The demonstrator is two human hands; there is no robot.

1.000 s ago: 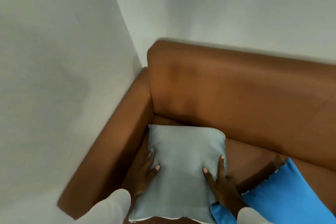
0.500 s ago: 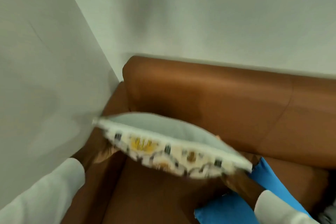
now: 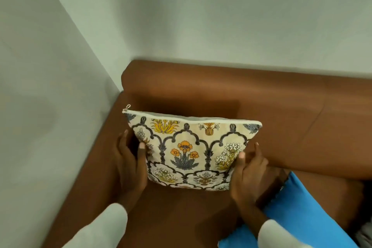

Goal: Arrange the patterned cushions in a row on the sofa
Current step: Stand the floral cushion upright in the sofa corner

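Observation:
A cream cushion printed with orange and yellow flowers under dark arches stands upright on the brown sofa seat, its patterned face toward me and its zip edge on top. It sits in the sofa's left corner, close to the backrest. My left hand grips its left edge and my right hand grips its right edge, thumbs on the front. Whether the cushion touches the backrest cannot be seen.
A plain blue cushion lies on the seat at the lower right, beside my right wrist. The sofa's left armrest runs along a pale wall; another wall stands behind the backrest.
The cushion lay flat with its plain grey back up. I lifted and turned it over, and it now stands upright with the patterned side facing me.

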